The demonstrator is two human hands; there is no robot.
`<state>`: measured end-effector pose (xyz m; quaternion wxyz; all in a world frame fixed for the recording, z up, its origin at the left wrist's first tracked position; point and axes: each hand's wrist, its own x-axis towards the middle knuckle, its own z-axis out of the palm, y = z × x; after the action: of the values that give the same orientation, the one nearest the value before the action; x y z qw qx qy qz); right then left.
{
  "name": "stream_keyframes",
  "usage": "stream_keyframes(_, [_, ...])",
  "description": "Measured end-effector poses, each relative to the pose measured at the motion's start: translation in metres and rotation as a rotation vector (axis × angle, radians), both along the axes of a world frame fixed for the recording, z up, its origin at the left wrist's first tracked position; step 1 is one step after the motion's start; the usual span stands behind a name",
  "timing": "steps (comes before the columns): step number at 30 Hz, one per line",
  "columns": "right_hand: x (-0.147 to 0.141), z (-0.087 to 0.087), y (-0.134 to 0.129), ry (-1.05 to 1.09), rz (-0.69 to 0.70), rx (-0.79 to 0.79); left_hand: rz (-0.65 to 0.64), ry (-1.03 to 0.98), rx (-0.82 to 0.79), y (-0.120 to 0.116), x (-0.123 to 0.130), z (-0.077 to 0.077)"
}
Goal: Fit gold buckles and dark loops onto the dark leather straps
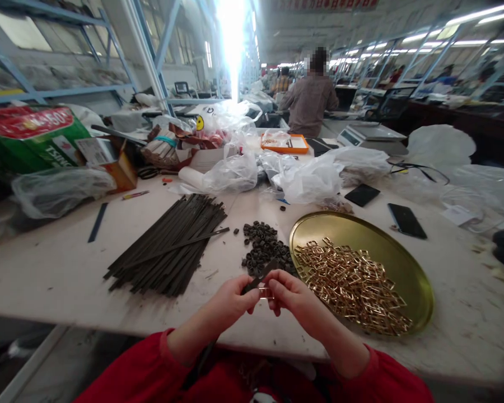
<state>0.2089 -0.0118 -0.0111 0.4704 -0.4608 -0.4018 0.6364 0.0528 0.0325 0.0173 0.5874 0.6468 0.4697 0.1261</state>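
Observation:
Close together over the table's near edge, my two hands work on one dark strap and a gold buckle. My left hand [237, 296] is closed on the dark strap [265, 272], whose end points up to the right. In the fingers of my right hand [286, 291] is a small gold rectangular buckle [265, 293], touching the strap. Just beyond my hands lies a pile of small dark loops [262, 243]. To the right, a round gold tray [420, 291] bears a heap of gold buckles [353, 280]. A stack of dark straps [168, 246] lies to the left.
Clear plastic bags [311, 173] spread across the back of the table. Two dark phones, one of them here [406, 220], lie at the right. A green bag [29, 137] and a scale [367, 137] stand farther back. Another person [313, 95] is beyond the table.

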Motion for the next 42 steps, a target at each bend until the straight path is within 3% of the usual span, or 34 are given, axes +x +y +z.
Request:
stream_keyframes(3, [-0.004, -0.004, -0.005, 0.201, -0.08, -0.104, 0.042, 0.025, 0.026, 0.0, -0.005, 0.003])
stream_keyframes(12, [-0.02, -0.014, -0.016, 0.249, -0.172, -0.162, -0.005, 0.059, 0.062, -0.007, -0.009, 0.011])
stream_keyframes(20, [-0.027, -0.011, -0.016, 0.196, -0.158, -0.151, -0.015, 0.061, 0.115, -0.009, -0.017, 0.006])
stream_keyframes(27, [-0.036, -0.011, -0.015, 0.109, -0.271, -0.105, -0.002, 0.082, 0.197, -0.008, -0.018, 0.0])
stream_keyframes(36, [-0.04, -0.007, -0.024, 0.499, -0.201, -0.272, 0.026, 0.052, 0.19, -0.009, -0.018, 0.003])
stream_keyframes(42, [-0.041, -0.007, -0.024, 0.485, -0.287, -0.313, 0.041, 0.068, 0.172, -0.008, -0.02, 0.0])
